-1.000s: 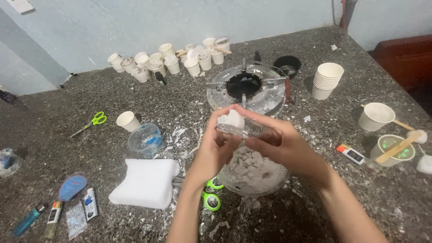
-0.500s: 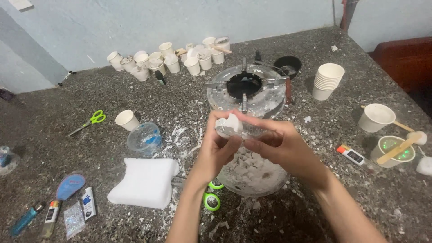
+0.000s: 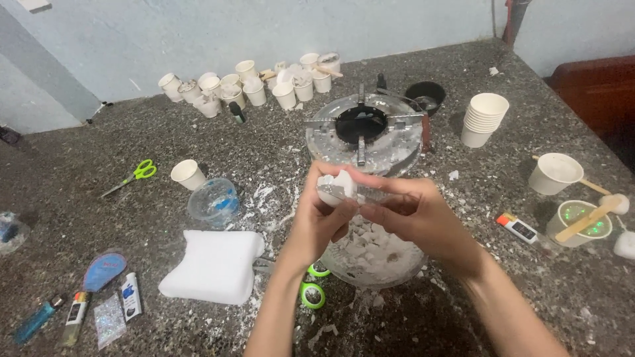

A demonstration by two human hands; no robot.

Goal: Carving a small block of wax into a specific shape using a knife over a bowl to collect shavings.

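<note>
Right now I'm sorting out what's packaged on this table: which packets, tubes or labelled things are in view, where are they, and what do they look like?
Glitter packet: lower left, small clear bag, silvery contents.
White tube: beside that packet, upright oblong, blue label.
Glue stick: left of the packet, slim, orange band.
Lighter: far lower left, blue.
Small tube: right of the hands, white with red end, dark label.
No signs or screens.

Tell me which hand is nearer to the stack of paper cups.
Right. The right hand sits on the stack of paper cups' side of the table; the left hand is beyond it, farther away.
</note>
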